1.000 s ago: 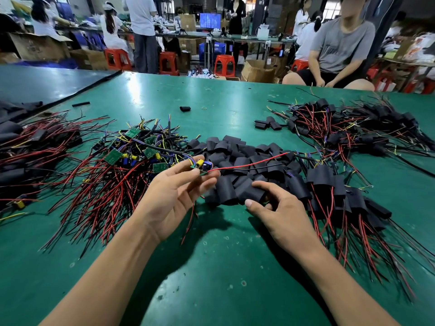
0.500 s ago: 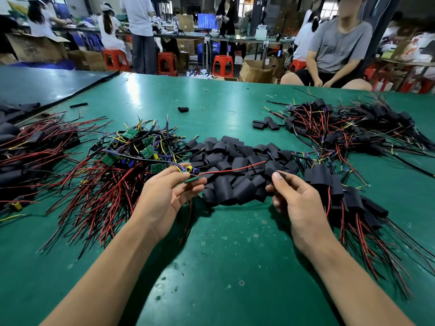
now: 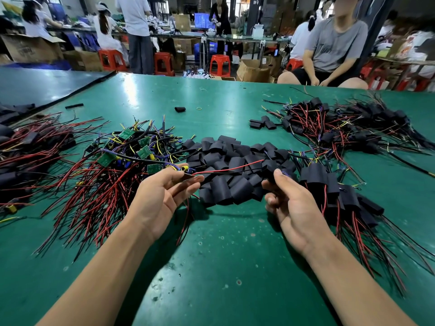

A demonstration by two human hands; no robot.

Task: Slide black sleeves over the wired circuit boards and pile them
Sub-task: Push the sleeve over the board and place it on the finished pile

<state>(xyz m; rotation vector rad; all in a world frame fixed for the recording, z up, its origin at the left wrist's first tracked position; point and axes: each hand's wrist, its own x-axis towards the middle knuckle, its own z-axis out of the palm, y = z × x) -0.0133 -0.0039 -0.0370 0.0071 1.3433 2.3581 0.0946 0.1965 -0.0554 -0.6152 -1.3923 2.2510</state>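
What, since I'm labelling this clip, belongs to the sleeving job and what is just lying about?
Job: left hand, held wired board, right hand, held black sleeve, loose sleeve heap, bare board heap, finished pile.
Lying about: yellow rubber band, stray sleeve beyond, black strip.

1. The left hand (image 3: 162, 194), palm up, pinches 1 wired circuit board (image 3: 188, 171) between thumb and fingers.
2. The right hand (image 3: 292, 203) pinches 1 black sleeve (image 3: 270, 167) at its thumb tip.
3. A red wire (image 3: 226, 169) spans from the board to that sleeve.
4. A heap of loose sleeves (image 3: 226, 187) lies on the green table (image 3: 235, 267) between the 2 hands.
5. A pile of bare boards (image 3: 122, 151) sits left; a pile of sleeved boards (image 3: 329, 184) sits just right of the right hand.
6. Farther back, 1 lone sleeve (image 3: 180, 109) lies beside a yellow rubber band (image 3: 199, 108).
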